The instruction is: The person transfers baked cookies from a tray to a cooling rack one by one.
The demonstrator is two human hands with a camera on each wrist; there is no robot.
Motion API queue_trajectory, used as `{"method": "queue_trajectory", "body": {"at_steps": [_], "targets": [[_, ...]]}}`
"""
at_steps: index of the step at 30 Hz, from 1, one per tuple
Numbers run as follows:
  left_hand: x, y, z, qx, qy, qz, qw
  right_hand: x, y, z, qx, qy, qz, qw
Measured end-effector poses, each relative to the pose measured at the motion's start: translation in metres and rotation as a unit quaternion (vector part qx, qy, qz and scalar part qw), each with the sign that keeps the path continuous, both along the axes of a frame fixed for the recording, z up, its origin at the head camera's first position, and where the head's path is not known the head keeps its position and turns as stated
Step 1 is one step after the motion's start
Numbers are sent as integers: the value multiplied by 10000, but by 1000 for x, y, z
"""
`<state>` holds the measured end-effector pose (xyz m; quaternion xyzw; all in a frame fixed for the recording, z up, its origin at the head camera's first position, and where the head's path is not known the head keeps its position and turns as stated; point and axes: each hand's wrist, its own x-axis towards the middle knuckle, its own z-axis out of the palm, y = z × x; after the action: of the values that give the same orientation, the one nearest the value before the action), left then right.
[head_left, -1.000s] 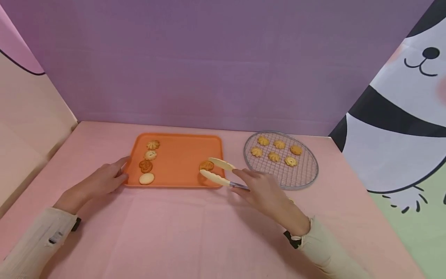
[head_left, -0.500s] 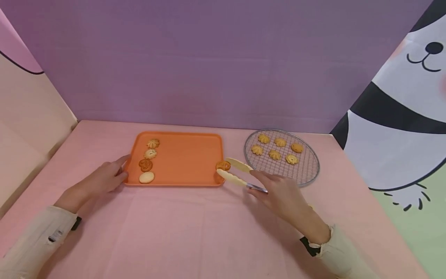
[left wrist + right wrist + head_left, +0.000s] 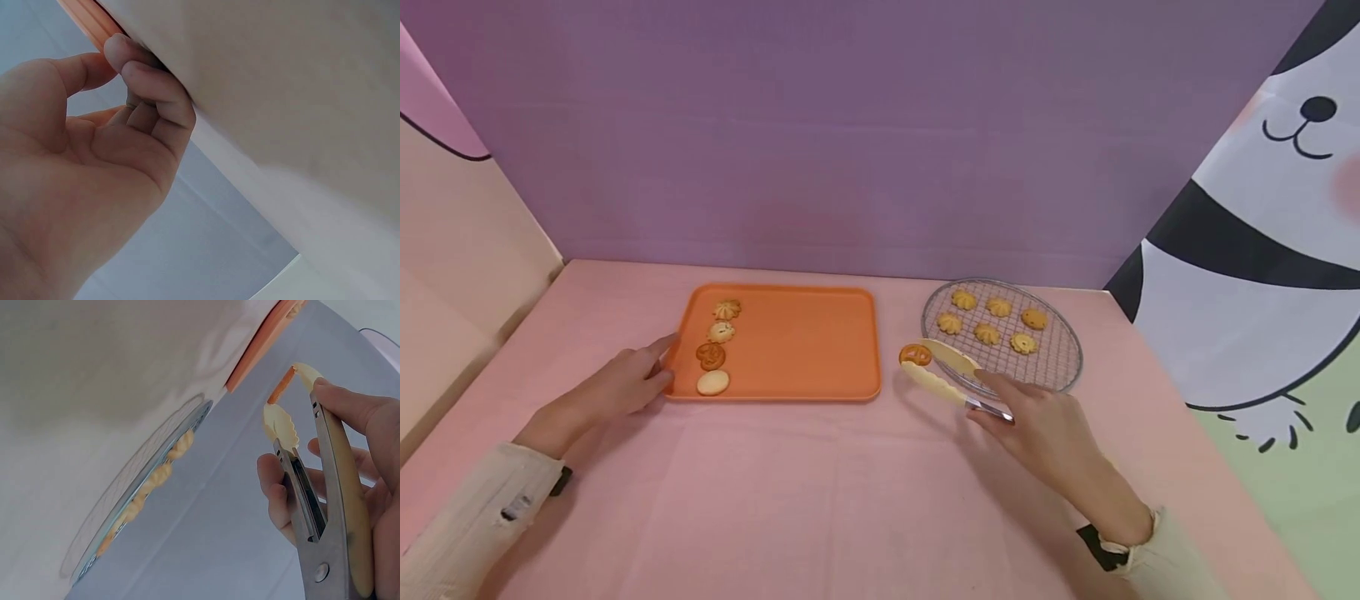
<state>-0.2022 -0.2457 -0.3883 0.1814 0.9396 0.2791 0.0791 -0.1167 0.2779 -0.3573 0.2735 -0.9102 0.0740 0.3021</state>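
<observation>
My right hand [image 3: 1060,437] grips cream-tipped metal tongs [image 3: 936,385]. Between their tips is a brown pretzel-shaped cookie [image 3: 915,355], held above the table between tray and rack. From the right wrist view, the tongs [image 3: 337,506] show a steel body with thumb and fingers on either arm, and the cookie [image 3: 281,386] appears edge-on. At the left, my left hand [image 3: 606,390] pinches the left rim of the orange tray [image 3: 805,346] between thumb and finger. On that tray's left side lie a swirl cookie [image 3: 726,310], a round-edged cookie [image 3: 721,332], a pretzel cookie [image 3: 711,356] and a pale oval cookie [image 3: 712,382].
To the tray's right stands a round wire rack [image 3: 1048,367] bearing several golden cookies [image 3: 987,333], partly behind the tongs. A pink cloth [image 3: 760,492] covers the table. A purple backdrop [image 3: 850,150] rises behind, with a panda print [image 3: 1262,292] at the right.
My right hand has moved right with the tongs, carrying the pretzel cookie from over the tray's right side to past its edge. The left hand has stayed at the tray.
</observation>
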Motion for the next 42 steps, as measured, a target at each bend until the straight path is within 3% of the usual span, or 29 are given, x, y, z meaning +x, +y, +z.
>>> {"method": "queue_trajectory", "body": {"at_steps": [16, 26, 42], "targets": [[-6, -2, -2, 82, -379, 92, 9992, 16, 28, 0, -11, -290, -802, 9964], [-8, -2, -4, 31, -306, 84, 9995, 26, 43, -1, 23, -390, -1160, 9925], [-12, -1, -10, 137, -479, 105, 9987, 31, 73, -2, 67, -472, -1627, 9855]]}}
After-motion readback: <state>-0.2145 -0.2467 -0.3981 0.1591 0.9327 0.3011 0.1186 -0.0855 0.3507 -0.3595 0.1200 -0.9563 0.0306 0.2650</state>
